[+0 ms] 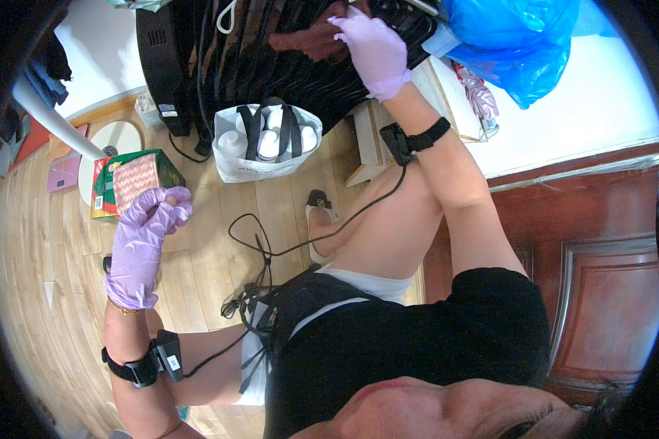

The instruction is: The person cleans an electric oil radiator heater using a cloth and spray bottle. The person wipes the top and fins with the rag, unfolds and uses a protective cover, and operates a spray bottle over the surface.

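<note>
My right hand [379,52], in a thin purple glove, grips a brown cloth [313,41] against the black ribbed panels of what looks like an oil-filled radiator [252,66]. My left hand [148,230], also gloved in purple, has its fingers curled in, and I see nothing in them. It is in front of a green and red box [170,167] with a pink and white patterned cloth [134,181] on it; whether it touches them I cannot tell. Below the radiator stands a white bag [252,173] with black handles, holding several white bottles [232,144].
A blue plastic bag [516,49] hangs at the upper right, near a folded umbrella [478,93]. A light wooden stool or step [373,137] stands beside my right forearm. A black cable [357,217] loops across my legs. A round white base [118,134] carries a white pole [60,123].
</note>
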### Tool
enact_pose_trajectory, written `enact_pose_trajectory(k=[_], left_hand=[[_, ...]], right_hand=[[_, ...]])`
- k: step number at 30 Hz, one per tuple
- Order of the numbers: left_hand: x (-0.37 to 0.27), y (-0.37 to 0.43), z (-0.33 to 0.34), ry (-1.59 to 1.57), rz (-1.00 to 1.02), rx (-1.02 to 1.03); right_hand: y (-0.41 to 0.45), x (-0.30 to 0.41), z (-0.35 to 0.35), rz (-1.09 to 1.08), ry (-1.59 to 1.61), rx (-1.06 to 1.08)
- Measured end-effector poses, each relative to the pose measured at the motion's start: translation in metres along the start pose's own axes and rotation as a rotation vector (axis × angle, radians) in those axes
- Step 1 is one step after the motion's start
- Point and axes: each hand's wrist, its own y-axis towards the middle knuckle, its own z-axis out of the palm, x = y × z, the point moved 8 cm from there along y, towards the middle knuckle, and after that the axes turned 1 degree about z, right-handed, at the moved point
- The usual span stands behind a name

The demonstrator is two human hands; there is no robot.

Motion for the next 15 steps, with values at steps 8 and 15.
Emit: enact_pose_trajectory(k=[8, 15], left_hand=[[0.005, -0.002, -0.005, -0.063, -0.011, -0.022], [0.001, -0.011, -0.009, -0.081, 0.032, -0.035]], right_hand=[[-0.086, 0.045, 0.166, 0.062, 0.185, 0.787], [-0.076, 0.076, 0.169, -0.044, 0.188, 0.991]])
